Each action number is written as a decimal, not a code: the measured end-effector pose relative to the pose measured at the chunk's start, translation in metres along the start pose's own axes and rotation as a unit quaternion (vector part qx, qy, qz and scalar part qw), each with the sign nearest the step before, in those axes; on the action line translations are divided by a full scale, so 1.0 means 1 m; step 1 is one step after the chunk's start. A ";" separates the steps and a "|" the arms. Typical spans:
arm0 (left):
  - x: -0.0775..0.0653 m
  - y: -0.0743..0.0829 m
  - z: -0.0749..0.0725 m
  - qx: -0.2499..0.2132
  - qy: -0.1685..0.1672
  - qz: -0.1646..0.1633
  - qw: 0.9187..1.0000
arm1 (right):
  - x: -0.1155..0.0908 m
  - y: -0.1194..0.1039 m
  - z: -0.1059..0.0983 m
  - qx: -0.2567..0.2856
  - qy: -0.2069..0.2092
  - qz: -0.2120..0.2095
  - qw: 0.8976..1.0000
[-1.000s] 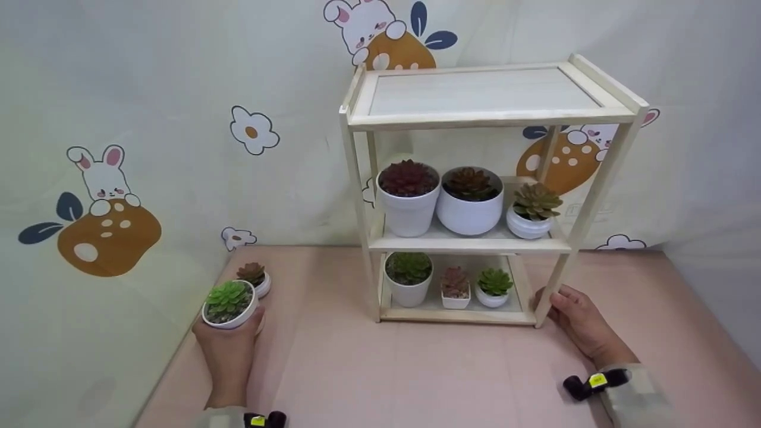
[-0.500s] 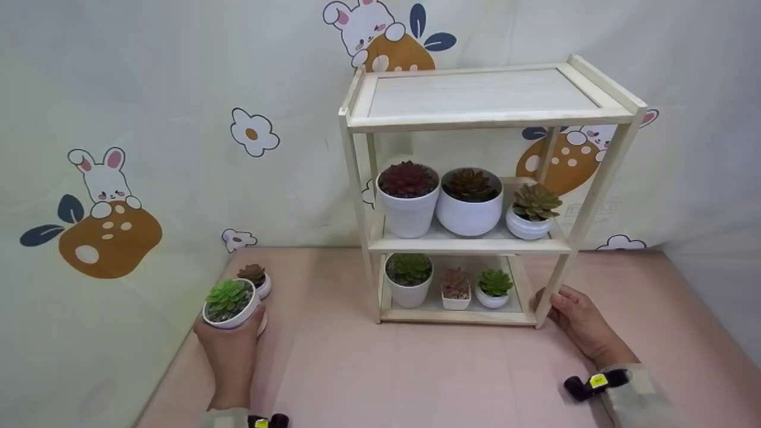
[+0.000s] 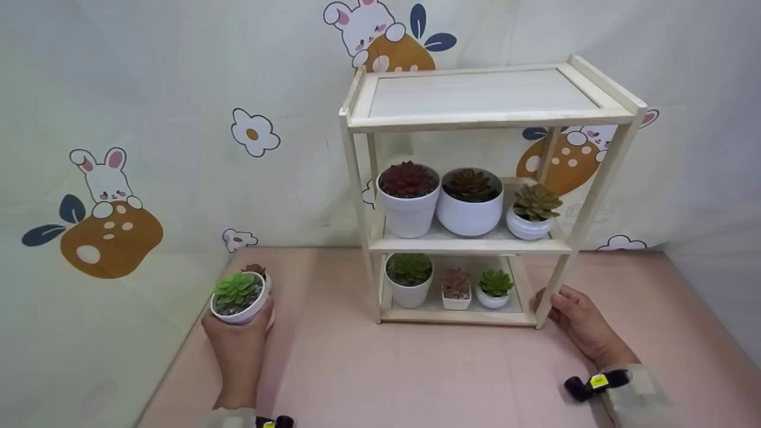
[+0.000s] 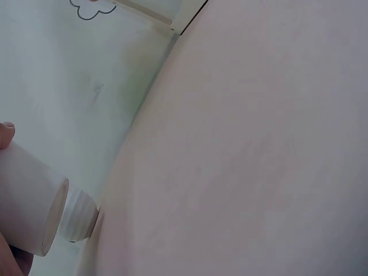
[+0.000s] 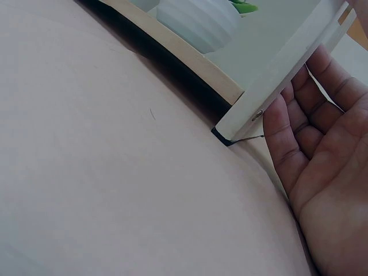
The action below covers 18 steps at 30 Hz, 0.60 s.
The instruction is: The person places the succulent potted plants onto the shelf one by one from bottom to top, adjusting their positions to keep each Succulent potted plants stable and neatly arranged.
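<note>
In the head view my left hand [image 3: 239, 342] grips a white pot [image 3: 242, 315] with a bright green succulent [image 3: 236, 291], tilted towards me. The left wrist view shows this pot's bare base [image 4: 56, 218], held off the table. Just behind it stands a small ridged white pot [image 4: 79, 215], whose brown succulent [image 3: 254, 269] is partly hidden. On the right, my right hand [image 3: 579, 321] holds the front right leg [image 3: 553, 291] of a pale wooden shelf [image 3: 469, 245], thumb in front and fingers reaching behind. Its fingers [image 5: 282, 135] lie against the leg's outer side in the right wrist view.
Three potted succulents, one dark red [image 3: 408, 199], one brown [image 3: 469, 202] and one olive [image 3: 533, 211], stand on the middle tier. Below are a green one [image 3: 409, 279], a pink one [image 3: 455, 288] and a small green one [image 3: 493, 288]. A printed cloth [image 3: 285, 190] hangs behind the pink table [image 3: 333, 356].
My left hand has moved slightly right and away from me with the green succulent's pot, which now covers more of the brown succulent behind. The right hand and shelf stay in place.
</note>
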State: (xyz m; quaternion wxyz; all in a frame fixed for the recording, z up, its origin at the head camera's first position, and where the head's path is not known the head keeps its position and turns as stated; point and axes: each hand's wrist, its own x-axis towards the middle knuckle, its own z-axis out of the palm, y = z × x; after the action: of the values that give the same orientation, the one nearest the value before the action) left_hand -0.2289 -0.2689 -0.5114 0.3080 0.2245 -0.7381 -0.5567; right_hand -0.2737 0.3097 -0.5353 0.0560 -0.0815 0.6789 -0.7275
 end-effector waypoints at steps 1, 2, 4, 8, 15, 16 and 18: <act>-0.001 0.001 0.001 0.003 -0.001 0.001 1.000 | 0.000 0.000 0.000 -0.001 0.004 0.001 1.000; -0.003 0.003 0.001 0.007 -0.003 0.002 1.000 | 0.000 0.000 0.001 -0.002 0.007 0.003 1.000; -0.005 0.006 0.002 0.013 -0.007 0.005 1.000 | 0.000 0.000 0.001 -0.002 0.008 0.001 1.000; -0.010 0.011 0.004 0.012 -0.015 0.010 1.000 | 0.000 0.001 0.000 0.002 0.002 -0.003 1.000; -0.016 0.021 0.006 0.032 -0.010 0.010 0.999 | 0.001 0.002 0.001 -0.004 0.019 0.004 1.000; -0.017 0.023 0.006 0.036 -0.009 0.012 0.999 | 0.001 0.002 0.001 -0.006 0.022 0.005 1.000; -0.018 0.025 0.006 0.042 -0.014 0.011 0.999 | 0.001 0.001 0.002 -0.005 0.027 0.007 1.000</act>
State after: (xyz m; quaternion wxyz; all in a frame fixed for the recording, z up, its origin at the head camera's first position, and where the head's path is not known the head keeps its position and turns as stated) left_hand -0.2198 -0.2453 -0.4922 0.2944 0.2214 -0.7672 -0.5251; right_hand -0.2746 0.3078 -0.5362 0.0422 -0.0571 0.6846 -0.7255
